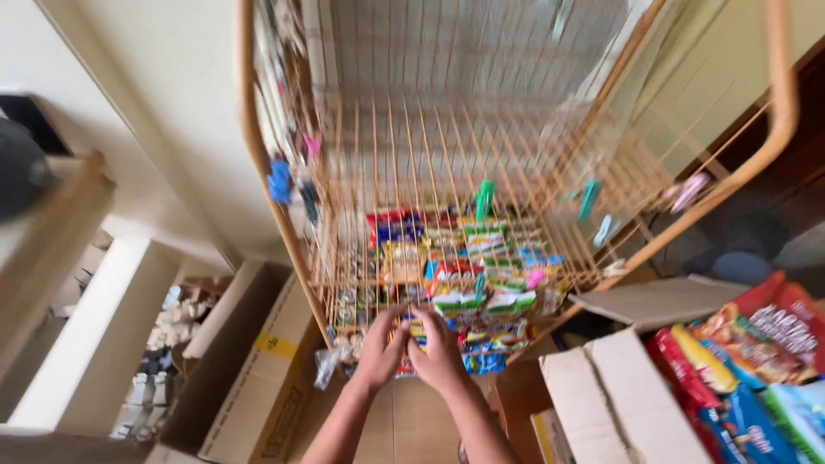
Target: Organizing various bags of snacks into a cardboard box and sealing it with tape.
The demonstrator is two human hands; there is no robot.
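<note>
At bottom centre of the head view, both hands are raised side by side to the lower front edge of a tan wire rack [258,155]. Left hand [381,348] and right hand [436,351] are curled, fingers up vs. the small snack packets [468,296] hung in rows on the rack's wires; thumbs nearly touching. Pic is motion-blurred, so whether a packet is actually gripped can't be told. Packets are red, blue, yellow, green, packed close approx. mid-rack, w/ some dangling just beside the fingers. Coloured clips, e.g. a green clip [485,198], are seen on the wires above. Right of the hands, an open cardboard box [601,395] is filled w/ larger snack bags [756,344]. Left of the hands, 1 more cardboard box [266,361] is seen, flaps open.
</note>
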